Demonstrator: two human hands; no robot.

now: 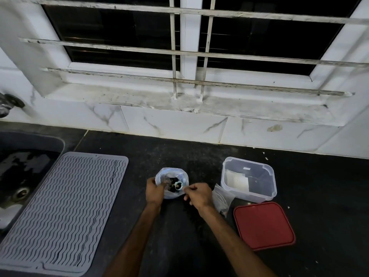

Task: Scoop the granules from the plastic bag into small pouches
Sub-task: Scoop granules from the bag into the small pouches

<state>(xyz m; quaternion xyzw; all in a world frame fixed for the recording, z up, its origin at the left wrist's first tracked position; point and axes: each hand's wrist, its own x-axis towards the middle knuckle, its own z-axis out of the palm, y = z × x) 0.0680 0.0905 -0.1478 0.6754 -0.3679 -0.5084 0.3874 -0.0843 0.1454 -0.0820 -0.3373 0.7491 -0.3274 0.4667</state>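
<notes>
A clear plastic bag [172,174] stands open on the dark counter, with dark granules at its bottom. My left hand [154,191] grips the bag's left edge. My right hand [198,194] pinches the handle of a small pale scoop [178,185], whose bowl is inside the bag's mouth over the granules. A few small clear pouches [221,197] lie crumpled on the counter just right of my right hand.
A clear plastic box [249,181] stands open at the right, with its red lid [263,225] lying in front of it. A grey ribbed drying mat [63,208] lies at the left beside a dark sink [22,176]. A tiled wall and barred window rise behind.
</notes>
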